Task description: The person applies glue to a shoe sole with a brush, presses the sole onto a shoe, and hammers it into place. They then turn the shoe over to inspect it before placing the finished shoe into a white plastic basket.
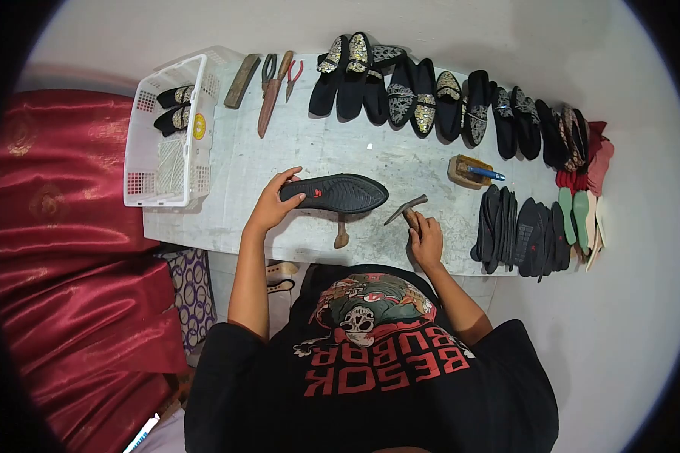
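My left hand (270, 202) is closed on the heel end of a black shoe sole (340, 193), thumb on top. Its ribbed tread faces up and a small red mark shows near the heel; whether an upper is attached beneath is hidden. My right hand (428, 240) is wrapped round the handle of a hammer (408, 209), whose metal head points away from me close over the table. Between the hands, a short wooden-handled tool (341, 232) lies partly under the sole.
On the white table (264, 158) several black shoes with glittery bands (423, 98) line the back. A white basket (198, 151) holds a pair at left, near pliers (270, 68) and a knife (268, 109). Loose black soles (499, 230) and a yellowish container (468, 172) are at right.
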A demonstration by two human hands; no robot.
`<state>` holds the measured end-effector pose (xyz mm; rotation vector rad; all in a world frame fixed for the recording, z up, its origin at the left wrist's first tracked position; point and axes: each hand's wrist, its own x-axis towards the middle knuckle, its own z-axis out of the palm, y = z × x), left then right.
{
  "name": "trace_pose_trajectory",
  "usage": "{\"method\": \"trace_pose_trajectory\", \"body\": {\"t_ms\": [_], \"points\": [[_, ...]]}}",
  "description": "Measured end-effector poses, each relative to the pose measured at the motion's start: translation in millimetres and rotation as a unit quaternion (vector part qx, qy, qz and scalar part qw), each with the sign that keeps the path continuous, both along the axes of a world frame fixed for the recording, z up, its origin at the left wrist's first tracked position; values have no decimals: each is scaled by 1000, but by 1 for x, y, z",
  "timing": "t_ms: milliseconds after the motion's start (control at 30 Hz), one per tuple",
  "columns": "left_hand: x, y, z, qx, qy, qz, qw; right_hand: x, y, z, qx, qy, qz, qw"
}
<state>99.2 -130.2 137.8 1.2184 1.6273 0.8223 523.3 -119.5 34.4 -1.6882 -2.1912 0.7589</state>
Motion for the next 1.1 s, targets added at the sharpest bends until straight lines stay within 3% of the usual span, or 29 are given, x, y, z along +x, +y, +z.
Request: {"method": "trace_pose_trajectory", "body": {"t_ms": [233,300,367,433,500,567,600,733,900,967,1033,1100], "points": [[9,-18,-17,83,16,34,996,3,13,2,-39,23,26,999],[4,-23,-24,58,1,59,997,-4,17,10,80,52,-19,995],[3,-26,-24,43,-35,80,995,-21,29,37,112,53,-39,992],[-5,-28,-29,-5,-139,101,985,-45,43,64,-91,281,-144,945],[-17,-24,-19,-43,-97,63,992,-62,65,75,-151,324,-124,926],[-21,-20,-7,-213,-211,97,949,-88,78,122,-422,397,-70,812],[-29,-19,-12,-246,-238,58,938,-97,77,123,-432,364,-58,823],[-49,-20,-34,-260,-321,11,911,-121,67,124,-408,357,-86,836],[-50,-24,-41,-261,-432,52,862,-118,62,125,-409,388,-129,816],[-40,-22,-41,-250,-410,53,875,-110,59,117,-334,371,-121,858],[-24,-18,-31,-236,-391,58,887,-97,57,114,-315,375,-153,858],[-6,-11,-11,-158,-340,19,927,-84,54,118,-288,455,-204,817]]}}
